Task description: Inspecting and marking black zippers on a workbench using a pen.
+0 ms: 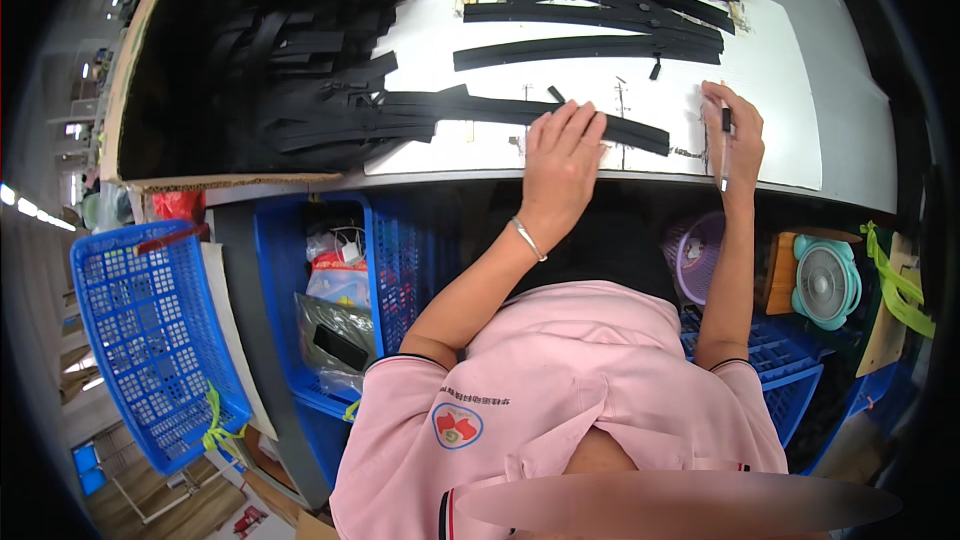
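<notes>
A black zipper (637, 133) lies across the white board (770, 60), its left end running into a heap of black zippers (330, 110). My left hand (562, 162) rests on this zipper with its fingers stretched out flat over the strip. Just beyond the fingertips a small black pull tab (557, 94) sticks up. To the right of the zipper's end, my right hand (740, 135) is closed around a slim pen (725, 155) with a dark band, held roughly upright in the picture. Dark marks and lines show on the board between the hands.
Several more black zippers (590, 45) are laid out farther back. A cardboard box (125, 120) edges the heap at left. Below the table are blue crates (165, 340), a purple basket (697, 255) and a teal fan (828, 280).
</notes>
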Action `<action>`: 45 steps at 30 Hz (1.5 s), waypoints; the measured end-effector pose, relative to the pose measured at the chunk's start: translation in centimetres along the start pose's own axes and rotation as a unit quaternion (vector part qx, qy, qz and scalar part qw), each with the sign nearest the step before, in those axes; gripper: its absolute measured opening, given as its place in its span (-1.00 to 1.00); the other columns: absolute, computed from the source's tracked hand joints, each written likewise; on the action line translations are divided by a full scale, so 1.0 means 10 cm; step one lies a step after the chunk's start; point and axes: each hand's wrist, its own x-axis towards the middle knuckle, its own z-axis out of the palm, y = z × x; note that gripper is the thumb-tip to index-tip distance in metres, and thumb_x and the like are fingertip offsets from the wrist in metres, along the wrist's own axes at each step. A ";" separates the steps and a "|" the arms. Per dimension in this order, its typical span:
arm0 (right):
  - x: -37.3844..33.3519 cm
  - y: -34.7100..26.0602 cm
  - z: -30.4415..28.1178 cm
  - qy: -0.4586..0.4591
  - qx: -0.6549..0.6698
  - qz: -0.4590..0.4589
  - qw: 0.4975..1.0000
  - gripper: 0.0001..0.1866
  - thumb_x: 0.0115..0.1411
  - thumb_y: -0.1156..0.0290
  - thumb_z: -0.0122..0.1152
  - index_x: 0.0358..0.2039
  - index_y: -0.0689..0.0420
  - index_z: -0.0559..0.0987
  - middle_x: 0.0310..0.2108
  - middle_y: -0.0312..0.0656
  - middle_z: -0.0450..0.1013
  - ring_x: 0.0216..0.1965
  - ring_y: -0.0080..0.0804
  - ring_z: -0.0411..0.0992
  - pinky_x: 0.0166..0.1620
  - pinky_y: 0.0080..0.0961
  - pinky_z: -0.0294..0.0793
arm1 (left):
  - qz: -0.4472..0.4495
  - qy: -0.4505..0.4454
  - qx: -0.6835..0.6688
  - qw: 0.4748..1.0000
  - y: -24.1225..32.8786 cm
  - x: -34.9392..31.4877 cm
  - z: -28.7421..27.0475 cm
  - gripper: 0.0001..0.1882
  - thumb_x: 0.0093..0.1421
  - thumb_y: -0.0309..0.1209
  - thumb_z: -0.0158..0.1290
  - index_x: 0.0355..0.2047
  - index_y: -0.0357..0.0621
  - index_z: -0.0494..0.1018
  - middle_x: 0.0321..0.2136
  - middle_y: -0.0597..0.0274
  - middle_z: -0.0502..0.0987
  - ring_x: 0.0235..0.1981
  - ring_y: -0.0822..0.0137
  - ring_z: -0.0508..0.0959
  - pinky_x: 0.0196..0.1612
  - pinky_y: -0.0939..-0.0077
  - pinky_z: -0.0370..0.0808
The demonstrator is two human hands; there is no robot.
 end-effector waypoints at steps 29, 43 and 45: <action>-0.69 0.01 -0.29 -0.069 -0.113 -0.107 0.985 -0.29 0.15 0.47 0.42 0.32 0.06 0.39 0.31 -0.23 0.44 0.39 -0.23 0.31 0.49 -0.03 -0.05 | -0.074 -0.111 -0.025 0.991 0.14 -0.20 -0.06 -0.19 0.29 -0.11 0.20 0.41 -0.24 0.19 0.44 -0.01 0.20 0.48 0.10 0.15 0.39 -0.39 -0.20; -0.61 0.24 -0.38 -0.058 -0.083 -0.095 0.990 -0.48 0.33 0.36 0.27 0.29 0.03 0.43 0.29 -0.26 0.46 0.39 -0.21 0.31 0.47 -0.06 0.03 | -0.135 -0.081 0.052 0.986 -0.43 -0.49 -0.54 -0.13 0.20 0.02 0.26 0.41 -0.11 0.26 0.40 0.18 0.29 0.49 0.10 0.14 0.42 -0.37 -0.33; -0.58 0.19 -0.40 -0.065 -0.078 -0.090 0.991 -0.49 0.34 0.37 0.27 0.28 0.03 0.44 0.29 -0.25 0.46 0.39 -0.19 0.31 0.47 -0.06 0.03 | -0.131 -0.070 0.062 0.987 -0.44 -0.50 -0.53 -0.14 0.19 0.02 0.27 0.40 -0.10 0.29 0.39 0.18 0.31 0.48 0.10 0.15 0.42 -0.35 -0.31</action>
